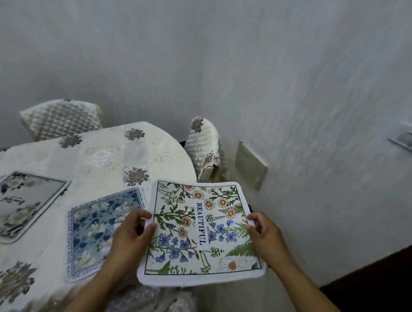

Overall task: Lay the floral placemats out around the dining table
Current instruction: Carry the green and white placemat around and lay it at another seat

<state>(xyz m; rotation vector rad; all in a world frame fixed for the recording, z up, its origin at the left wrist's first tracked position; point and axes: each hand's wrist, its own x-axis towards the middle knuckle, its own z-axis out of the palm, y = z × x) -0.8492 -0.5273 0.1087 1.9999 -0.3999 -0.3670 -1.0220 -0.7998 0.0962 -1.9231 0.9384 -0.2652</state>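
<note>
Here, from the head view, both hands hold one floral mat (199, 232) in the air by its side edges: the left hand (130, 233) has its fingers (141, 215) pinched on the left edge, the right hand (264, 231) has its fingers (252, 219) closed on the right edge. The mat reads "BEAUTIFUL" and hangs past the counter (100, 156) rim. Just left of the left fingers a blue mat (96, 228) lies flat on the counter; farther left lies a grey mat (21, 206). Two padded chairs (62, 118) stand beyond the counter by the wall (266, 57)
</note>
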